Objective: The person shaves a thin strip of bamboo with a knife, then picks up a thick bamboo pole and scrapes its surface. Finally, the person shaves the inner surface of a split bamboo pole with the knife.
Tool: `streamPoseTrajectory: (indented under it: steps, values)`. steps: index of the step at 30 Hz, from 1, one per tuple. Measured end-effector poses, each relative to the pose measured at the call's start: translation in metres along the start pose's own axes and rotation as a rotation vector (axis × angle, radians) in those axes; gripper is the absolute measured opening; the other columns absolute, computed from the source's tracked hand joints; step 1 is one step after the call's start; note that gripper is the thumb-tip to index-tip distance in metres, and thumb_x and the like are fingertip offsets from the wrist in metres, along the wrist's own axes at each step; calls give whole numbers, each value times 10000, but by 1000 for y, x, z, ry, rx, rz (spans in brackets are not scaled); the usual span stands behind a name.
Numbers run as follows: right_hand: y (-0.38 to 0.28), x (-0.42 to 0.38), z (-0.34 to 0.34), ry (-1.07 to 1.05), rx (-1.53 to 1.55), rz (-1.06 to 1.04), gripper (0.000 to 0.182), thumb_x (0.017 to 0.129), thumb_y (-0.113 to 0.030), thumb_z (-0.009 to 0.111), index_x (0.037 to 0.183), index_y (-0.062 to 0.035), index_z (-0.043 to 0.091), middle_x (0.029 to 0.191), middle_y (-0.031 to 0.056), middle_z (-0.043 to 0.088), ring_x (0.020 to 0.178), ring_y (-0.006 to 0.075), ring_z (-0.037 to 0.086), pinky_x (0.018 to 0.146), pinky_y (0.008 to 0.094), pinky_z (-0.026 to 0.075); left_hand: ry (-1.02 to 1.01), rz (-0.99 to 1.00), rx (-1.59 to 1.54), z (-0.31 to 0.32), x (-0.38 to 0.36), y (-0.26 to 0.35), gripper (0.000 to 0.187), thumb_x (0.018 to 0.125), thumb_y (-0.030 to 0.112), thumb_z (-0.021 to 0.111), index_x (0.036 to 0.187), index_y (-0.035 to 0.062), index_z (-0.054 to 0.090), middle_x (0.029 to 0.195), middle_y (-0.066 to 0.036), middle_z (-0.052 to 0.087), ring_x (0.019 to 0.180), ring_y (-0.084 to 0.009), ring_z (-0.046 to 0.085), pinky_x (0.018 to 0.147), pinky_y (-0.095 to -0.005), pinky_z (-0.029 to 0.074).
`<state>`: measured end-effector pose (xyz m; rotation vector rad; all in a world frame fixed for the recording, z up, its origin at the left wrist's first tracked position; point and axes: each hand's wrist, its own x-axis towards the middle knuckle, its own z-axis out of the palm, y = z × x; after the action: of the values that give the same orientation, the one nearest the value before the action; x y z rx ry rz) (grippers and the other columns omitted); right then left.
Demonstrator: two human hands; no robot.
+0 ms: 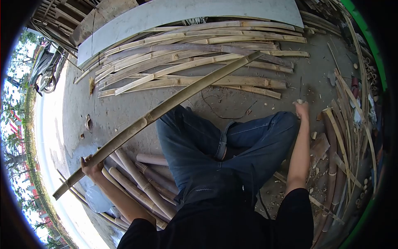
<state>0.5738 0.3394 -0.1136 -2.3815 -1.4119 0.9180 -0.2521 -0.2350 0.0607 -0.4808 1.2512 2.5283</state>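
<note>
My left hand (92,167) is closed around the lower left part of a long split bamboo strip (166,106). The strip's hollow, channelled side faces up, with node walls showing along it. It slants from the lower left across my left knee to the bamboo strips on the floor, its far end overlapping them in view. My right hand (302,108) is a fist beyond my right knee. From it a thin, dark, upright knife (300,88) sticks up, seen nearly edge-on; its handle is mostly hidden by the fingers.
Several split bamboo strips (199,50) lie in front of me, below a pale board (186,14). Bamboo poles (139,176) lie at my left; more poles and slats (333,145) lie at my right among shavings. A motorbike (45,68) stands outside.
</note>
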Motion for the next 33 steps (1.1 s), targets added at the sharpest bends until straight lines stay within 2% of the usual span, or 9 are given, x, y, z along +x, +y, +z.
streamPoseTrajectory:
  steps: [6,8,10,13,16,23,26,29,33]
  values:
    - [101,-19,4,213,-315,-4,639,787,-250,749,1296,70,530,1183,289,613,1118,431,591,998,476,451,-82,-146,-52,38,-47,-65,411,990,387,482,691,105,494,650,-56,527,712,-247,556,862,-542,460]
    - [33,-98,-16,429,-223,-144,742,808,-273,764,1411,5,433,1386,282,469,1312,432,441,1057,504,402,-105,-250,-137,58,-58,-90,473,1026,431,392,696,102,469,654,-43,496,706,-247,533,832,-526,459]
    - [-35,-158,-33,473,33,-565,731,812,-241,764,1424,-20,430,1419,255,416,1332,445,390,1086,508,381,-188,-337,-176,93,-90,-115,468,1038,426,377,708,103,457,675,-33,480,724,-234,518,831,-497,447]
    - [-139,-245,-62,536,9,-1107,743,764,-211,795,1420,-94,469,1431,196,428,1321,397,420,1119,498,355,-336,-444,-168,143,-109,-143,460,1046,413,367,719,105,464,695,-26,480,760,-220,518,846,-475,436]
    - [-183,-266,-84,525,-175,-1349,790,698,-197,821,1417,-156,495,1412,97,485,1328,329,432,1142,478,339,-514,-532,-142,196,-138,-158,450,1047,427,391,737,112,475,715,-26,475,773,-196,509,867,-443,426]
    - [-181,-273,-141,548,-381,-1337,641,671,-178,817,1279,-105,628,1205,85,641,1229,281,522,1145,477,335,-670,-547,-193,253,-172,-194,409,1021,399,514,739,111,448,702,-7,446,747,-178,477,785,-354,445]
    - [-177,-305,-143,365,-253,-1356,514,699,-150,806,1188,-60,679,1151,117,659,1151,299,573,1077,453,410,-698,-646,-267,262,-194,-203,387,985,345,603,700,129,455,681,13,434,732,-169,461,769,-346,440]
    - [-172,-311,-136,175,140,-1346,316,804,-150,776,1076,-4,713,995,168,692,931,321,668,830,377,532,-734,-683,-288,266,-211,-212,392,976,336,622,685,130,459,645,15,418,727,-169,460,734,-343,432]
    - [-164,-302,-121,61,200,-1211,236,837,-131,752,1028,4,724,921,158,702,837,299,687,755,368,540,-715,-660,-244,273,-233,-218,390,968,318,638,675,129,463,633,13,427,716,-170,458,710,-334,427]
